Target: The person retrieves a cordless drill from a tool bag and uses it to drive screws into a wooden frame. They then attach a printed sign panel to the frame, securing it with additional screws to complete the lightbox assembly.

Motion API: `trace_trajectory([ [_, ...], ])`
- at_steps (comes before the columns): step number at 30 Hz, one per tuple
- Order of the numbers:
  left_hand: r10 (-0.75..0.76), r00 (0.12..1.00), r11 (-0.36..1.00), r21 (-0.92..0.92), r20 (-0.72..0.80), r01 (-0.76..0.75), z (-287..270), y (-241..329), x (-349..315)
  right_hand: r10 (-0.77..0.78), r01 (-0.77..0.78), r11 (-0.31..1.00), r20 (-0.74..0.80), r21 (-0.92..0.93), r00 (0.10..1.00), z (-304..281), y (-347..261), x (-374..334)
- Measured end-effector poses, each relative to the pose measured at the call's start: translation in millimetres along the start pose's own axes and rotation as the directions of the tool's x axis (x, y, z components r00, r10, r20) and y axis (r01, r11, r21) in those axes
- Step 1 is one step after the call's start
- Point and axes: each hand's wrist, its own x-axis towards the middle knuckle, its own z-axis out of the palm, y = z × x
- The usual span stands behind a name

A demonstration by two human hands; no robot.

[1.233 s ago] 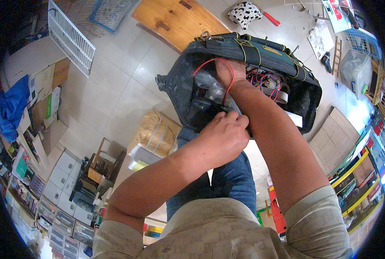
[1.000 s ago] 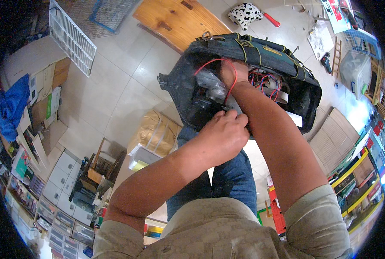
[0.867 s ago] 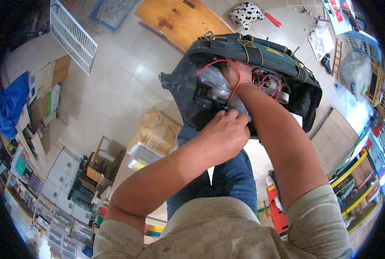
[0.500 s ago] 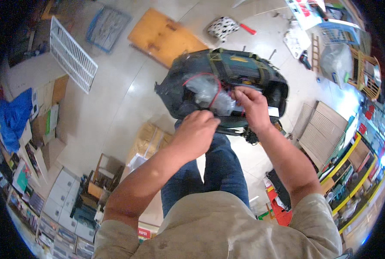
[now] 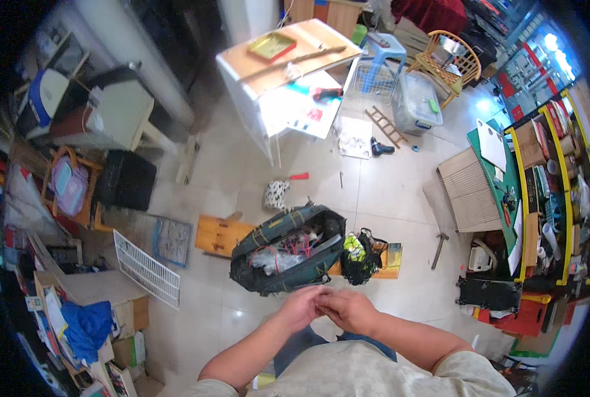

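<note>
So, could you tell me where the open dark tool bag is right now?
In the head view the tool bag sits on the tiled floor near the centre, just beyond the joined hands, between a wooden board and a black mesh bag.

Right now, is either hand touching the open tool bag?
No, the left hand and right hand meet together, apart from the open tool bag on the floor.

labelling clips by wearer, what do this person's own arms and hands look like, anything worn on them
Both forearms are bare, with no watch, bracelet or gloves visible. The left hand and right hand are bare too; any ring is too small to tell. Short sleeves of a pale beige T-shirt end above the elbows.
</note>
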Motion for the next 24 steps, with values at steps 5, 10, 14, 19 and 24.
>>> trace_trajectory([
  [5, -0.078, 0.996, 0.991, 0.105, -0.047, 0.082, 58.2, -37.0, 41.3, 0.002, 0.002, 0.999, -0.106, 0.042, 0.994, -45.1, 31.9, -58.7],
  [10, -0.062, 0.997, 0.977, 0.209, 0.035, 0.053, 129.7, -95.4, 106.2, 0.205, -0.161, 0.974, -0.321, 0.157, 0.925, -109.9, 96.9, -149.2],
  [14, -0.116, 0.993, 0.959, 0.259, -0.001, 0.112, 206.2, -169.4, 173.6, 0.229, -0.16, 0.968, -0.415, 0.195, 0.881, -190.0, 150.2, -236.1],
  [19, -0.138, 0.987, 0.949, 0.294, 0.079, 0.109, 305.7, -227.5, 245.4, 0.25, -0.154, 0.964, -0.546, 0.215, 0.8, -276.0, 178.3, -310.3],
  [24, -0.039, 0.999, 0.96, 0.277, 0.023, 0.031, 345.9, -215.7, 277.7, 0.337, -0.21, 0.938, -0.591, 0.275, 0.733, -320.0, 204.6, -318.9],
])
